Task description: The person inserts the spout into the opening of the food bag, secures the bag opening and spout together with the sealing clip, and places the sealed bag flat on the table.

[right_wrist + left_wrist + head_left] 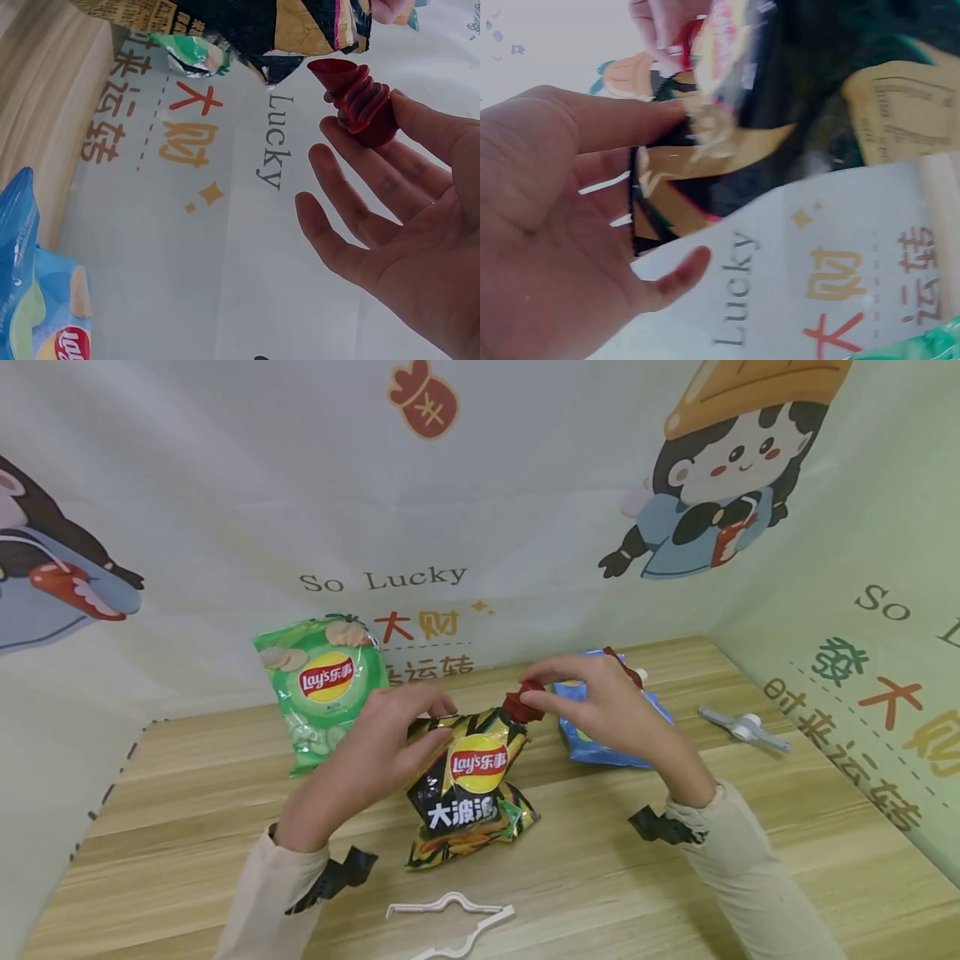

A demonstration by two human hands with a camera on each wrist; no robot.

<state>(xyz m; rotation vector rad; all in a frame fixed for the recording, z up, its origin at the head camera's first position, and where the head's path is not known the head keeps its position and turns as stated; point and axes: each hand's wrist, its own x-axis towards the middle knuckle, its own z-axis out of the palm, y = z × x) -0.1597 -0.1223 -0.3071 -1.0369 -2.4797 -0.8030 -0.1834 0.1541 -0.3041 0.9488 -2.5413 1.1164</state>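
A black-and-gold Lay's chip bag (pixel 465 793) stands in the middle of the wooden table, slightly tilted. My left hand (pixel 386 735) pinches its top left corner between thumb and fingers; in the left wrist view the thumb lies across the bag's edge (pixel 697 180). At the bag's top right corner, my right hand (pixel 600 702) pinches a dark red ribbed piece (pixel 524 702) between thumb and fingers. In the right wrist view this red piece (pixel 360 101) has a flared end and stacked wavy ridges, close beside the bag's corner.
A green Lay's bag (pixel 322 685) leans at the back left. Behind my right hand lies a blue bag (pixel 600 739) with a red, white-capped piece (pixel 636 675). A grey clip with a white cap (pixel 746 727) lies right; an opened white clip (pixel 457 906) lies in front.
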